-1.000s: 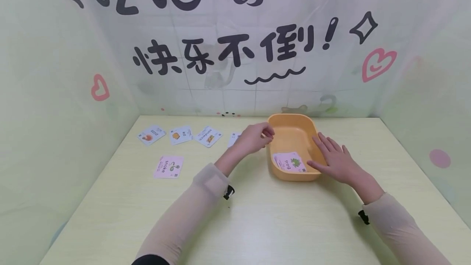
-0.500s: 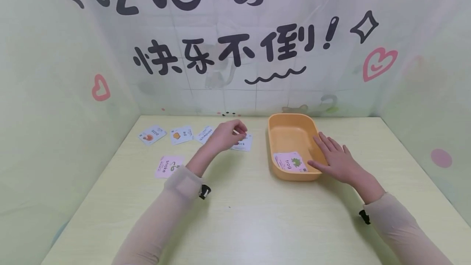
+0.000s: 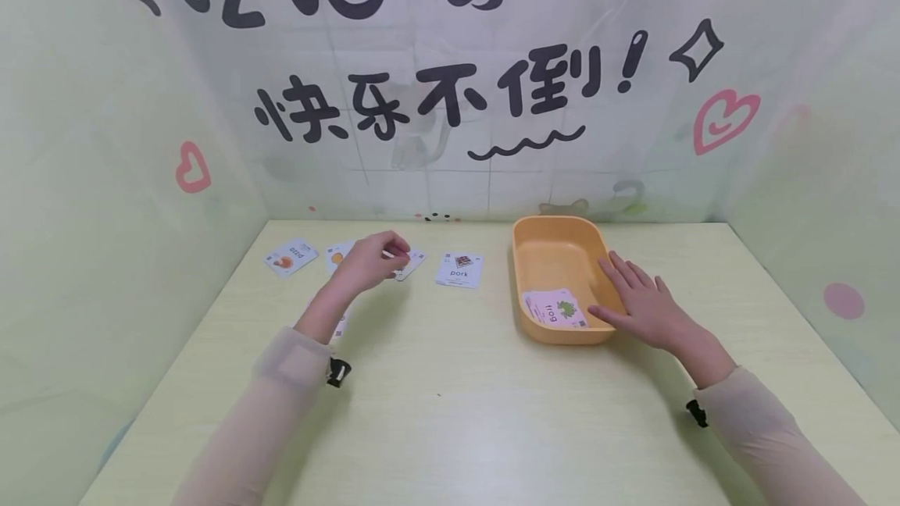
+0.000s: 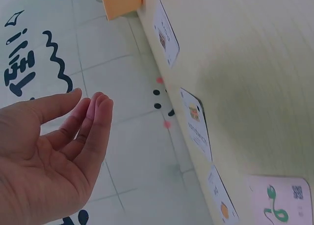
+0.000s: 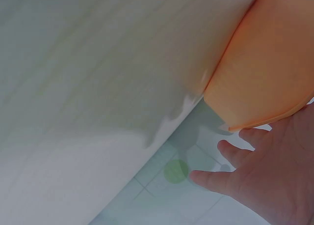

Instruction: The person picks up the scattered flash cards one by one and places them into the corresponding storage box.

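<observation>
My left hand [image 3: 369, 262] hovers over the row of cards at the back left, its fingers loosely bent, with nothing in them in the left wrist view. Below it lies the sandwich card [image 4: 196, 122], mostly covered by the hand in the head view. The orange card [image 3: 336, 256] left of it is partly hidden too. My right hand [image 3: 650, 309] rests with spread fingers on the right rim of an orange-yellow bin [image 3: 555, 260]. Inside the bin's near end lies a pink frog card [image 3: 558, 309], overlapping another pink card.
The pork card [image 3: 459, 270] lies between the left hand and the bin, and the pizza card [image 3: 291, 258] at the far left. A pink snake card [image 4: 284, 208] is nearer, under the left forearm in the head view. A printed cloth [image 3: 422, 139] hangs behind.
My left hand has moved left from the bin's left rim, past the pork card, to above the sandwich card. The right hand and the bin have stayed put.
</observation>
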`<state>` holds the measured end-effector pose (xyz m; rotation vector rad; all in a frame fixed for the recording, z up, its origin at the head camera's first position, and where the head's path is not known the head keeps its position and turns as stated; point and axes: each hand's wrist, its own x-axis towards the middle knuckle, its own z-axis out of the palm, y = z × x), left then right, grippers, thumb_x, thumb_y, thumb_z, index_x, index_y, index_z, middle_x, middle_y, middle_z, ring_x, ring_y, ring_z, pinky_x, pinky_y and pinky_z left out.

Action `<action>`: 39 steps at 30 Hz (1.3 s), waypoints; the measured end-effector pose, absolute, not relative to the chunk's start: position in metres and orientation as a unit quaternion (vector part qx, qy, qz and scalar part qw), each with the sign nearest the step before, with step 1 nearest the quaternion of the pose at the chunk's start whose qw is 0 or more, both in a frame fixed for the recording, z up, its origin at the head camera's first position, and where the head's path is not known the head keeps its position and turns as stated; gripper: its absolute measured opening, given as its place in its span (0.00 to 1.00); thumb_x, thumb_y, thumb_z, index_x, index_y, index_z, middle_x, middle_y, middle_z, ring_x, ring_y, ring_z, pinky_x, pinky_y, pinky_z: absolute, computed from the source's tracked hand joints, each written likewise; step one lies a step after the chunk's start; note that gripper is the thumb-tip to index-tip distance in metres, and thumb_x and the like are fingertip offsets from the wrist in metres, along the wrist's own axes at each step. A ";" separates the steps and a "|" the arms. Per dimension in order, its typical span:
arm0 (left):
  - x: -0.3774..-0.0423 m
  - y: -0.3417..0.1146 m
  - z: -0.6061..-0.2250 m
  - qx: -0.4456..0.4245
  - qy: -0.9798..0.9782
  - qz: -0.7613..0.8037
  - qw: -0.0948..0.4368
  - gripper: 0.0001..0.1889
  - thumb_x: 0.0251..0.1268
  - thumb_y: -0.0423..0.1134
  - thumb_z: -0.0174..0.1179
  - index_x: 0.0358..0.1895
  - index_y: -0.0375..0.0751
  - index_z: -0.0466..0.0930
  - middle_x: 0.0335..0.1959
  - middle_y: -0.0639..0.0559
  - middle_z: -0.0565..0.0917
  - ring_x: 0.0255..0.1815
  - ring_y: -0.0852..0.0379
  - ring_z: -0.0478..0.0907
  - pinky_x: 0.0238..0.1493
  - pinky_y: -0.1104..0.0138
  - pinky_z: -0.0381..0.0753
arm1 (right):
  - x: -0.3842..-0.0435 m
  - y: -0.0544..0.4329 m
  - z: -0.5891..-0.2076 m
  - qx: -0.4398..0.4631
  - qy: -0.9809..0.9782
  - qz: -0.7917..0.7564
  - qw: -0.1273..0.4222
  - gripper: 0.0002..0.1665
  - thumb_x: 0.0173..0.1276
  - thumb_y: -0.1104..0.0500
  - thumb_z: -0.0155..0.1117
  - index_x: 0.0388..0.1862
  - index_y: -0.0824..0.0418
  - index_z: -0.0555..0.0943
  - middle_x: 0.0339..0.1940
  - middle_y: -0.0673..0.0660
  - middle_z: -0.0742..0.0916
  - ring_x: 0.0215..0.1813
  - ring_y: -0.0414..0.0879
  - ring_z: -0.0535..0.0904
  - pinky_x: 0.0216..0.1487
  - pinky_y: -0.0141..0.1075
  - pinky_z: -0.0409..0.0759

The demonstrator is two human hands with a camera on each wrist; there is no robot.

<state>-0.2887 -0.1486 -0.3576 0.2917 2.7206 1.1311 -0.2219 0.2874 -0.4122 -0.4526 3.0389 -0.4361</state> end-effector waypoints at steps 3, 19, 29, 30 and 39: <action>-0.287 -0.164 -0.359 0.089 0.918 0.375 0.088 0.14 0.73 0.34 0.56 0.57 0.31 0.75 0.54 0.36 0.81 0.55 0.42 0.81 0.51 0.61 0.87 | -0.222 0.288 -0.412 -0.146 0.979 -0.140 0.018 0.54 0.71 0.33 0.54 0.82 0.61 0.47 0.83 0.67 0.52 0.79 0.72 0.49 0.69 0.79 0.47; -0.276 -0.235 -0.377 0.030 0.950 0.298 0.085 0.19 0.73 0.38 0.55 0.61 0.29 0.72 0.56 0.32 0.79 0.54 0.39 0.79 0.55 0.52 0.83 | -0.222 0.288 -0.411 -0.146 0.978 -0.145 0.020 0.54 0.71 0.33 0.54 0.81 0.62 0.48 0.83 0.67 0.51 0.78 0.73 0.49 0.69 0.79 0.46; -0.275 -0.256 -0.391 -0.006 0.972 0.174 0.158 0.24 0.68 0.38 0.61 0.62 0.28 0.71 0.60 0.31 0.77 0.59 0.34 0.75 0.60 0.43 0.75 | -0.222 0.288 -0.411 -0.148 0.977 -0.150 0.019 0.54 0.71 0.33 0.55 0.82 0.61 0.48 0.83 0.67 0.52 0.78 0.73 0.50 0.69 0.79 0.47; -0.274 -0.257 -0.392 -0.008 0.973 0.158 0.170 0.25 0.68 0.38 0.60 0.63 0.28 0.71 0.61 0.31 0.77 0.60 0.34 0.75 0.61 0.42 0.75 | -0.222 0.288 -0.411 -0.149 0.977 -0.150 0.019 0.54 0.71 0.33 0.54 0.82 0.61 0.48 0.83 0.67 0.51 0.78 0.73 0.50 0.69 0.79 0.47; -0.269 -0.256 -0.395 0.058 0.977 0.057 0.196 0.39 0.55 0.37 0.71 0.69 0.28 0.65 0.65 0.26 0.68 0.62 0.27 0.70 0.60 0.35 0.73 | -0.223 0.289 -0.413 -0.147 0.978 -0.150 0.020 0.54 0.71 0.33 0.54 0.82 0.61 0.47 0.83 0.67 0.51 0.78 0.73 0.50 0.69 0.79 0.47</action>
